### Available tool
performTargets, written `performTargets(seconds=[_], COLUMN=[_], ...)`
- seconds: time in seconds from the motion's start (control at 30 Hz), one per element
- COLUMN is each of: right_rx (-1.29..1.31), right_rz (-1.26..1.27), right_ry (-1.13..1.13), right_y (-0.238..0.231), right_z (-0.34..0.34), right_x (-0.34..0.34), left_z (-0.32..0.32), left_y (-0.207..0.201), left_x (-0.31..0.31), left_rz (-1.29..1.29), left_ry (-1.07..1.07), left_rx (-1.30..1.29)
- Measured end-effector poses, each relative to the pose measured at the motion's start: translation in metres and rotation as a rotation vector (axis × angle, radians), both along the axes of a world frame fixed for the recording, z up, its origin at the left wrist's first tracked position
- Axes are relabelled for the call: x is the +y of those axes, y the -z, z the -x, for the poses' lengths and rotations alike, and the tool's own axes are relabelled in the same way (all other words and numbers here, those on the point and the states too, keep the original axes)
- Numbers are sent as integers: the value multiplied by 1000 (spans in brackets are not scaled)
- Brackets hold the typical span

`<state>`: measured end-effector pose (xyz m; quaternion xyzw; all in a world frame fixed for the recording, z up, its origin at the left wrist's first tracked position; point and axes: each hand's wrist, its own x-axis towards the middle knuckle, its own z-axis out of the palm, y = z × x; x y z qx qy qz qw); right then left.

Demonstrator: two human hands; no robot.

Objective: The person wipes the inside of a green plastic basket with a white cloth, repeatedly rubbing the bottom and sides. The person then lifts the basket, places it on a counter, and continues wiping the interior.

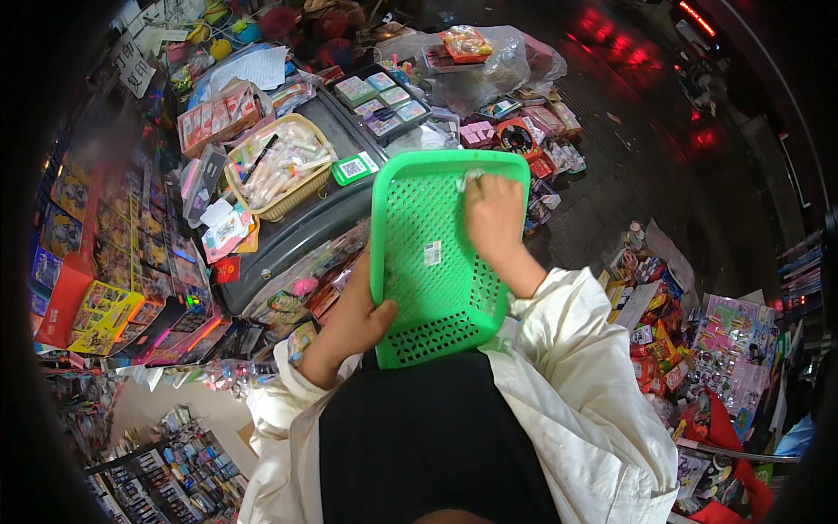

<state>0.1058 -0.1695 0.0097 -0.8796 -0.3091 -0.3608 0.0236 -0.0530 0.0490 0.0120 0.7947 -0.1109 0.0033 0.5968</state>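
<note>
Red light (596,28) glints on dark ground (611,179); pale floor (161,403) lower left

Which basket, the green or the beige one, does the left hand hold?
The green basket: the left hand grips its side, while the right hand holds a white wad inside it. The beige basket, full of goods, stands untouched.

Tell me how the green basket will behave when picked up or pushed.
The green basket is probably light for its size, being full of holes. It seems fairly stiff: with the left hand holding one side, it shows no obvious sag. Its boxy shape makes rolling unlikely.
</note>
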Motion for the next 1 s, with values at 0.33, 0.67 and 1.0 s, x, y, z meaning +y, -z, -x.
performTargets(seconds=[0.33, 0.67, 1.0], right_rx=[90, 54, 183], right_rz=[-263, 6, -192], right_ry=[80, 85, 91], right_y=[11, 17, 24], right_z=[10, 2, 26], right_x=[15, 3, 15], left_z=[0, 3, 0], left_y=[-2, 5, 12], left_x=[0, -3, 1], left_rz=[-28, -24, 88], left_ry=[14, -29, -9], left_rx=[-18, -1, 121])
